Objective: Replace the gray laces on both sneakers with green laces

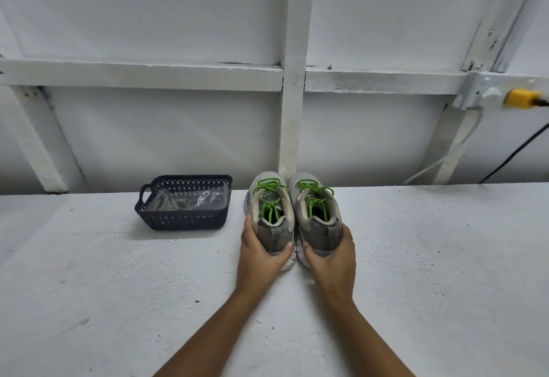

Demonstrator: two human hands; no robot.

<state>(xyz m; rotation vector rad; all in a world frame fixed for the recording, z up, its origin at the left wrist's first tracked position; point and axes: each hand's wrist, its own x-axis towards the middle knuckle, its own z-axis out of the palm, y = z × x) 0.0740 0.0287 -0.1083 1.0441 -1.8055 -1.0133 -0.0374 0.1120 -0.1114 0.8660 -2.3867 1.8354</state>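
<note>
Sneakers (315, 229), gray, sit side by side and touching at the far edge of a rough white-painted table (118, 287), toes toward a white framed wall (148, 127). Far left there's a dark perforated basket (184, 220) holding a clear bag, contents hard to make out. Left hand (258, 247) cups the left sneaker's (269, 222) heel, fingers curled round it, and the right hand (332, 250) does the same on the right sneaker (318, 222). Both shoes have bright green laces (269, 188), with the ends dropped inside. There's a yellow plug (518, 98) far right.

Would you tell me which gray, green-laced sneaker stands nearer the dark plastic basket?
The gray sneaker gripped by the left hand; the dark perforated basket sits just beside it, and the other sneaker stands beyond.
</note>
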